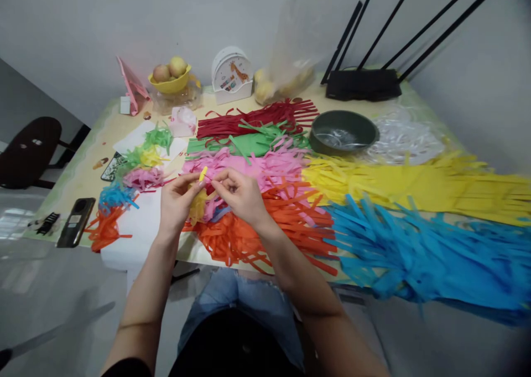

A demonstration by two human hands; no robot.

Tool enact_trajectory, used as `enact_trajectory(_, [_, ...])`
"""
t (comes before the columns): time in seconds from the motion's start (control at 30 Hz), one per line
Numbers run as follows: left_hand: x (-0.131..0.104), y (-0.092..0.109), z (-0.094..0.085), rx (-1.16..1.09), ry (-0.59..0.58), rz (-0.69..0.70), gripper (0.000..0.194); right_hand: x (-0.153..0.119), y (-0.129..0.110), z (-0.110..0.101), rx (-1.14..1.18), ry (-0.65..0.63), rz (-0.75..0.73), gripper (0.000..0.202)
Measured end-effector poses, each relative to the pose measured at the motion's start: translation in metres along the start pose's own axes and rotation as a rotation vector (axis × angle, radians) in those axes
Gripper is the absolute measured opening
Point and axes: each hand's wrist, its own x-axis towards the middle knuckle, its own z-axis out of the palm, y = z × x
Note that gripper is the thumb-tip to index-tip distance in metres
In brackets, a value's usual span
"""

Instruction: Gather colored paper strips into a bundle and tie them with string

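My left hand (179, 197) pinches a small yellow piece (203, 174) between thumb and forefinger. Close on its right, my right hand (238, 192) has its fingers pinched on a thin dark red strand (208, 178) that reaches toward the yellow piece. Both hands are above the front of the table, over pink fringed paper (257, 169) and orange fringed paper (249, 238). Just below the hands lies a bunch of yellow strips (198, 208). Further left are small tassels in green, yellow, pink (144, 179), blue (115, 197) and orange (107, 228).
Dark red (249, 121), green, yellow (398, 184) and blue (427, 249) fringed paper covers the middle and right. Behind stand a dark bowl (343, 132), a black router (363, 84) and a yellow fruit bowl (171, 84). A phone (76, 222) lies at the left edge.
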Motion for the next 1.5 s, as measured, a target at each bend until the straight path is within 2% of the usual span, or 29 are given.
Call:
enact_trajectory(0.17, [0.001, -0.005, 0.001, 0.001, 0.022, 0.001, 0.036, 0.001, 0.002, -0.001, -0.019, 0.004, 0.002, 0.018])
enact_trajectory(0.4, [0.001, -0.005, 0.000, 0.097, 0.047, 0.105, 0.034, 0.000, 0.002, -0.002, -0.001, 0.008, -0.006, 0.018])
enact_trajectory(0.57, [0.001, -0.007, -0.003, 0.138, 0.012, 0.132, 0.031, 0.001, 0.001, -0.002, -0.005, 0.001, -0.011, 0.017])
enact_trajectory(0.67, [0.001, -0.008, -0.004, 0.160, 0.031, 0.155, 0.028, 0.002, 0.002, -0.002, -0.005, 0.006, -0.017, 0.017])
enact_trajectory(1.2, [0.000, -0.014, -0.006, 0.210, 0.012, 0.178, 0.028, 0.003, 0.004, -0.001, 0.028, -0.016, 0.001, 0.018])
enact_trajectory(1.4, [-0.001, -0.014, -0.009, 0.468, 0.053, 0.359, 0.020, 0.005, 0.010, -0.001, 0.027, -0.039, 0.040, 0.021])
enact_trajectory(1.5, [-0.003, -0.014, -0.010, 0.525, 0.017, 0.401, 0.017, 0.007, 0.013, 0.001, 0.041, -0.058, 0.057, 0.023])
